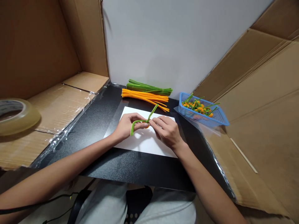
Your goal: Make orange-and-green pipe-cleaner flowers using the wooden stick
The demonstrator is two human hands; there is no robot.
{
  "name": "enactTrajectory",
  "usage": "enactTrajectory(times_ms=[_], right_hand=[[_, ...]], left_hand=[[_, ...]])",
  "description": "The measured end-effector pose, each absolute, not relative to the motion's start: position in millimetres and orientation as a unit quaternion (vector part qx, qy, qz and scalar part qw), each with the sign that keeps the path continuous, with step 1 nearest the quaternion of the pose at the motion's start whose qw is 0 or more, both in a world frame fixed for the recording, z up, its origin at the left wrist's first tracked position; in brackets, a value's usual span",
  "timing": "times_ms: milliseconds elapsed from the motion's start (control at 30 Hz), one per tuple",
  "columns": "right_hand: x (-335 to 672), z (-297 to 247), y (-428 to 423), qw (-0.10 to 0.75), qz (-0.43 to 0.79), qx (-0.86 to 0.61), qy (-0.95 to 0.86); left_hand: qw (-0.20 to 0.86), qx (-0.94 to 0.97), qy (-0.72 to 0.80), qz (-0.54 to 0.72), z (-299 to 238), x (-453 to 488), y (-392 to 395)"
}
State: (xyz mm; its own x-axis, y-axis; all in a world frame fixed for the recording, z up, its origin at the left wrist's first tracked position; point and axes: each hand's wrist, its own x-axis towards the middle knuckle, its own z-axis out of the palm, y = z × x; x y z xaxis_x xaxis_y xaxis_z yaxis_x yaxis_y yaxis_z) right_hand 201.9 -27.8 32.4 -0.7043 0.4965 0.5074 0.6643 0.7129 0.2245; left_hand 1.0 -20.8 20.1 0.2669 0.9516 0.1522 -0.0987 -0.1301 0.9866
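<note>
Left hand [127,126], right hand [167,132]: grips clamped on green pipe cleaner [137,121].

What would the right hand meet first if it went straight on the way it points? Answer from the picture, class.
The right hand would meet the green pipe cleaner first; the left hand holding it lies just beyond, though depth is unclear.

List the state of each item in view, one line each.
Bent green pipe cleaner, held in both hands
Left hand, gripping it
Right hand, pinching it
Straight green pipe-cleaner bundle, stacked
Straight orange pipe-cleaner bundle, loose, ends splayed
Blue plastic mesh basket, full of orange-and-green pieces
Clear tape roll, lying flat
</note>
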Motion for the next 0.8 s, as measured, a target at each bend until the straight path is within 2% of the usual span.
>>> enactTrajectory(times_ms=[167,333,500,633,800], right_hand=[[200,33,-30,0.191,-0.225,-0.305,-0.906],[195,34,-32,0.173,-0.213,-0.313,-0.909],[189,36,-35,0.147,-0.267,-0.301,-0.904],[187,29,-30,0.146,-0.226,-0.338,-0.902],[190,16,-18,0.162,-0.186,-0.378,-0.892]], left_hand=[[0.509,0.615,0.374,0.472,17,1,-21],[0.408,0.675,0.386,0.478,10,0,-21],[0.347,0.718,0.378,0.470,7,1,-24],[0.386,0.706,0.384,0.454,2,4,-14],[0.512,0.632,0.393,0.429,-10,11,12]])
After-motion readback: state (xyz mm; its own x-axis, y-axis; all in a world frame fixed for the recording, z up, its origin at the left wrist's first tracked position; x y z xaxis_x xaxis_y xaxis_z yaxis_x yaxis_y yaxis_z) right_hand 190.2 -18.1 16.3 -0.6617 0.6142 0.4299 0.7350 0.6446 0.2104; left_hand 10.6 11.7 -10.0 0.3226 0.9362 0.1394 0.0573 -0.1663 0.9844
